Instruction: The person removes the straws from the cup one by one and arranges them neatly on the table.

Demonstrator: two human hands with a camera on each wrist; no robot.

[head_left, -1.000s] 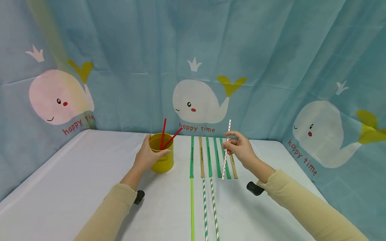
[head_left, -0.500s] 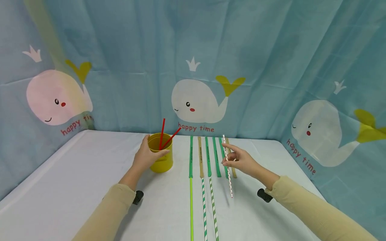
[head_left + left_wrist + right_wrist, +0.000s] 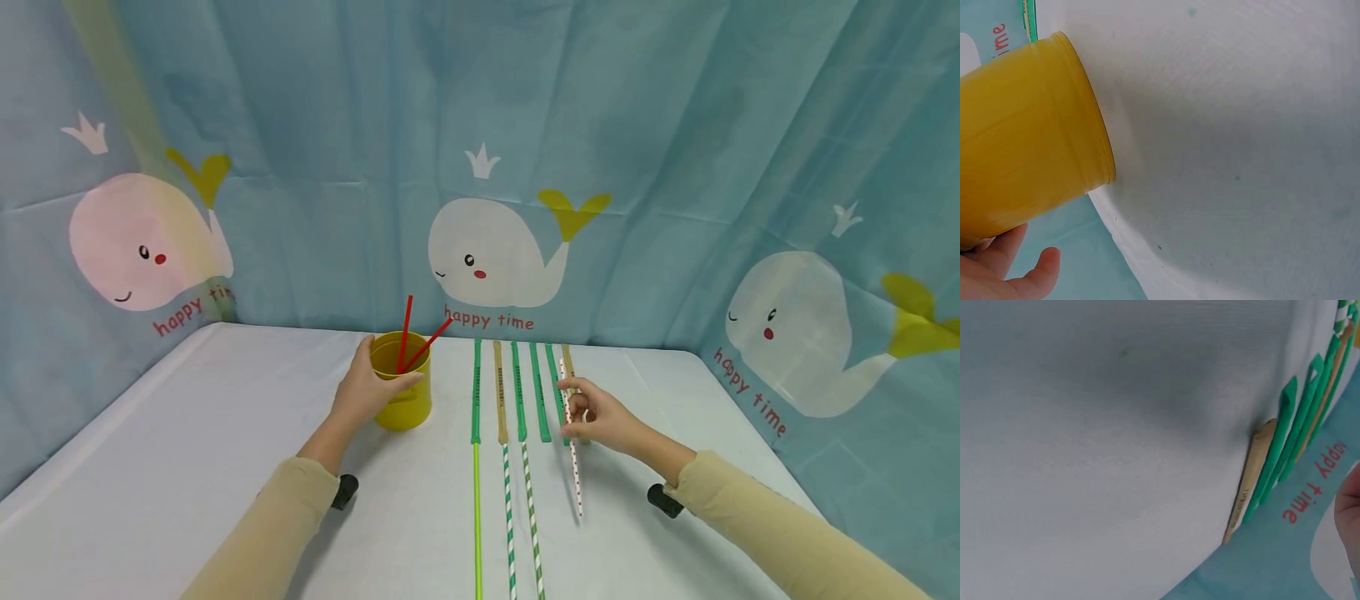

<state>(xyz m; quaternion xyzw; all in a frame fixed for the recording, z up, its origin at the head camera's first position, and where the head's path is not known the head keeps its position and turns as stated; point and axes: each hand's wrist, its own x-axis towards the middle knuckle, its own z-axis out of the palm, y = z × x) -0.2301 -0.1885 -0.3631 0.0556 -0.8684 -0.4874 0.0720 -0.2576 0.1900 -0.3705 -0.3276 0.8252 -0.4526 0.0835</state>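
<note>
My left hand [image 3: 365, 392] grips the side of a yellow bucket [image 3: 408, 408], thumb near the rim. Two red straws [image 3: 406, 333] lean out of it. In the left wrist view the bucket [image 3: 1029, 131] fills the left, with fingers [image 3: 1041, 272] at its side. My right hand [image 3: 603, 419] pinches a white straw with small red dots [image 3: 576, 483], which slants down toward me over the right-hand strips. The straw is hidden in the right wrist view, where part of the hand [image 3: 1349, 515] shows at the right edge.
Flat green strips [image 3: 518, 392] and brown strips [image 3: 500, 392] with printing lie in a row. Below the left ones lie a bright green straw [image 3: 477, 517] and two green-and-white striped straws [image 3: 511, 525]. A whale-print curtain [image 3: 645, 167] stands behind the white table [image 3: 187, 467].
My right hand has come down and toward me with the dotted straw, whose lower end now points nearer to me and rightward. The left hand stays on the bucket.
</note>
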